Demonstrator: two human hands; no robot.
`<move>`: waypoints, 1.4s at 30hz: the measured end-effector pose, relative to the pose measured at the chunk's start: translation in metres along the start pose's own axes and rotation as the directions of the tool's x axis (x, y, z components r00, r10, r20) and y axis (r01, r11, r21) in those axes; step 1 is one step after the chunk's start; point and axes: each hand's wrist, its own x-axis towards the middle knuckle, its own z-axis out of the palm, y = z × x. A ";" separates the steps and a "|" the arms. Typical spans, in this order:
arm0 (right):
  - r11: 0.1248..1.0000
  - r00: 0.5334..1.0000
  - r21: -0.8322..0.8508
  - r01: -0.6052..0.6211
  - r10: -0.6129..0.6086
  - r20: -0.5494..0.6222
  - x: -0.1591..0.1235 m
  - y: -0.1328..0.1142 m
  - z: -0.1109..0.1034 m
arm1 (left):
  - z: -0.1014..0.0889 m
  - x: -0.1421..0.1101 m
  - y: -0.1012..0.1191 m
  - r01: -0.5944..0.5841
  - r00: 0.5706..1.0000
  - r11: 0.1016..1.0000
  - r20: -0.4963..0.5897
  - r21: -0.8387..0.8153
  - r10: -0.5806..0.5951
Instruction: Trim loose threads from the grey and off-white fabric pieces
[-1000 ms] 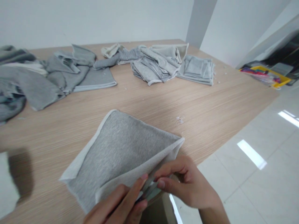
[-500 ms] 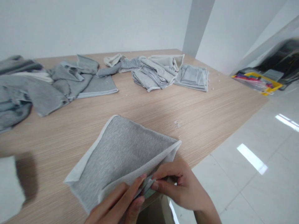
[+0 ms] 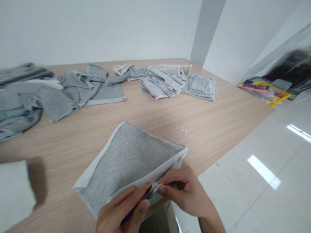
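Observation:
A grey piece of fabric [image 3: 136, 152] with pale edges lies at the table's near edge, its near side folded up. My left hand [image 3: 123, 208] grips the near edge of this fabric between fingers and thumb. Something dark blue shows in the left palm, too hidden to name. Close beside it, my right hand [image 3: 186, 191] pinches the same fabric's edge between thumb and forefinger. A small crumpled bit of the edge stands up between the two hands.
Heaped grey cloths [image 3: 55, 97] cover the back left of the wooden table [image 3: 97, 129]. Folded cloths [image 3: 199, 86] are stacked at the back. A pale block-like thing [image 3: 14, 191] stands at near left; white scraps [image 3: 184, 132] lie right of centre. A yellow tray [image 3: 279, 94] sits beyond the right edge.
The whole view has shifted slightly. My left hand has shifted a little along the fabric's edge, and the dark blue thing in it shows more. Both hands keep their grip on the fabric.

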 end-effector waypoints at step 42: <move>0.993 0.999 -0.111 0.039 -0.039 -0.001 0.001 -0.005 0.006 | -0.004 -0.008 -0.011 0.229 0.970 0.968 0.103 -0.101 -0.219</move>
